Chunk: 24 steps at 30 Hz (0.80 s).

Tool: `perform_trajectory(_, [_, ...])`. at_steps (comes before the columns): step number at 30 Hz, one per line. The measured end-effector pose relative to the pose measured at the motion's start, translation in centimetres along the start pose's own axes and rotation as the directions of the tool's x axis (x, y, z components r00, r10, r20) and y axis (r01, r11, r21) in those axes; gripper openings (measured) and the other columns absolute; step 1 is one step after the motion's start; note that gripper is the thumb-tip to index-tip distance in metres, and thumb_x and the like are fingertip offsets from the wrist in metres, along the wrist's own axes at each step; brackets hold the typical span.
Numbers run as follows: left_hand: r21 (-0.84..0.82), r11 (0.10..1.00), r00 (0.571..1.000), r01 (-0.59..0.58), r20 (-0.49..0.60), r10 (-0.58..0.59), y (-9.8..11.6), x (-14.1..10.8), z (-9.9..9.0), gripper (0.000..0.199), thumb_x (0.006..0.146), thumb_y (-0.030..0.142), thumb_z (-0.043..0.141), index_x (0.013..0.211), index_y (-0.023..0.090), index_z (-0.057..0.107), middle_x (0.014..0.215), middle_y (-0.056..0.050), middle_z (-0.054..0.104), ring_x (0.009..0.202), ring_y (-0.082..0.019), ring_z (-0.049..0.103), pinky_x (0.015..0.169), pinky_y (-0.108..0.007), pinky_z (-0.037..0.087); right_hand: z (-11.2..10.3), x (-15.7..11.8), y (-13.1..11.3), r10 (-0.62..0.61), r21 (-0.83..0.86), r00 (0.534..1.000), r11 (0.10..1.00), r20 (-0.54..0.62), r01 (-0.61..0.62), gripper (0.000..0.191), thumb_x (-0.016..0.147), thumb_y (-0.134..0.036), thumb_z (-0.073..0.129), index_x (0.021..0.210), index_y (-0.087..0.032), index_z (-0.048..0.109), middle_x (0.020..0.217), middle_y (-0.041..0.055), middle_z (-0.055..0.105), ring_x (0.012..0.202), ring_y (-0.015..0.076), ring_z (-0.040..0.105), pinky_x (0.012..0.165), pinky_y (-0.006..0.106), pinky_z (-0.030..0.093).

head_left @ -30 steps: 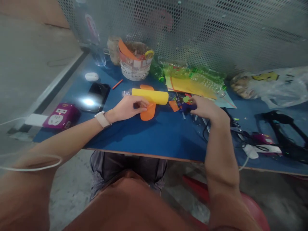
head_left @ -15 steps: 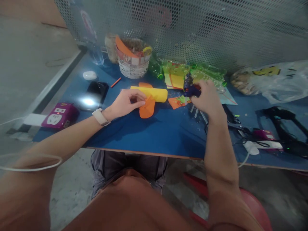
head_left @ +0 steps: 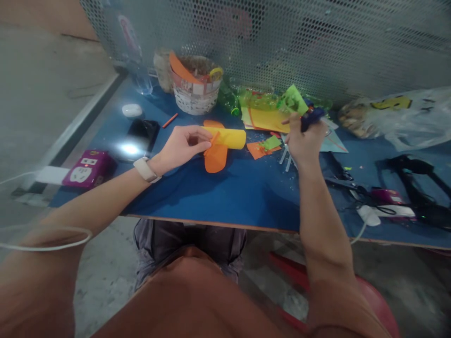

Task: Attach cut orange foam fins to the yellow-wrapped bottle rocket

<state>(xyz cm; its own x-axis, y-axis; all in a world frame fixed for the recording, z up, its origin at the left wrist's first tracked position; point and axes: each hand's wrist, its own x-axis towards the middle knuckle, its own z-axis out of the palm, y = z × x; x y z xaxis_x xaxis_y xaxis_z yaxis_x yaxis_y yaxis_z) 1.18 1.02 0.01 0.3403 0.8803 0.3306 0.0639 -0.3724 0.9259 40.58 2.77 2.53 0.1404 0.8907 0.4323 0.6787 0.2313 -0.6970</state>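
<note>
A yellow paper tube (head_left: 232, 138) lies on the blue table with orange paper wings (head_left: 215, 159) attached across it. My left hand (head_left: 186, 146) pinches a small orange paper strip (head_left: 213, 141) at the tube's left end. To the right, my right hand (head_left: 306, 141) is raised, its fingers round a dark blue tool (head_left: 311, 116) that looks like a glue gun. A green paper piece (head_left: 294, 99) stands up beside the tool; whether it is stuck to it or held is unclear. Orange scraps (head_left: 257, 150) and a green scrap (head_left: 272, 142) lie between my hands.
Behind are a white basket (head_left: 195, 99), green plastic bottles (head_left: 230, 101) and yellow paper sheets (head_left: 260, 117). At left are a black phone (head_left: 143, 136), a purple socket block (head_left: 86, 169) and an orange stick (head_left: 170, 120). Glue sticks (head_left: 288, 160), scissors and cables lie at right.
My right hand has lifted the blue tool up and to the right, and the green paper now shows upright beside it. My left hand has shifted slightly, with the small orange strip now visible upright.
</note>
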Motion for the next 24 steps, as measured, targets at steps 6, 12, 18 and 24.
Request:
perform_trajectory(6, [-0.152, 0.987, 0.997, 0.044, -0.058, -0.053, 0.1, 0.1, 0.1, 0.034, 0.084, 0.041, 0.103, 0.104, 0.018, 0.087, 0.100, -0.009, 0.088, 0.079, -0.017, 0.077, 0.073, -0.030, 0.067, 0.7, -1.7, -2.7, -0.076, 0.091, 0.992, 0.994, 0.096, 0.067, 0.084, 0.103, -0.103, 0.038, 0.115, -0.031, 0.080, 0.092, 0.0118, 0.080, 0.063, 0.0261, 0.070, 0.062, 0.047, 0.059])
perform_trajectory(12, [-0.170, 0.983, 0.994, 0.068, -0.077, -0.082, 0.2, 0.1, 0.0, 0.039, 0.084, 0.044, 0.106, 0.105, 0.019, 0.087, 0.105, -0.009, 0.088, 0.081, -0.017, 0.078, 0.075, -0.029, 0.067, 1.5, -4.0, -5.1, -0.156, 0.195, 0.934, 0.976, 0.320, 0.096, 0.086, 0.094, -0.111, 0.046, 0.095, -0.031, 0.076, 0.083, 0.0108, 0.077, 0.065, 0.0272, 0.069, 0.067, 0.050, 0.060])
perform_trajectory(18, [-0.177, 0.981, 0.991, 0.075, -0.096, -0.093, -0.2, 0.2, 0.1, 0.030, 0.087, 0.036, 0.102, 0.106, 0.017, 0.087, 0.107, -0.009, 0.088, 0.084, -0.016, 0.079, 0.076, -0.029, 0.065, 3.3, -5.7, -6.6, -0.269, 0.323, 0.851, 0.938, 0.451, 0.125, 0.067, 0.099, -0.098, 0.065, 0.094, -0.031, 0.070, 0.078, 0.0044, 0.072, 0.058, 0.0220, 0.059, 0.061, 0.044, 0.054])
perform_trajectory(24, [-0.168, 0.982, 0.990, 0.089, -0.096, -0.106, 0.0, 0.1, 0.3, 0.026, 0.088, 0.029, 0.100, 0.107, 0.017, 0.087, 0.107, -0.009, 0.088, 0.084, -0.016, 0.078, 0.076, -0.029, 0.065, 3.8, -6.0, -7.7, -0.309, 0.212, 0.777, 0.950, 0.548, 0.229, 0.071, 0.102, -0.098, 0.059, 0.088, -0.029, 0.068, 0.073, 0.0045, 0.065, 0.072, 0.0264, 0.063, 0.071, 0.043, 0.056])
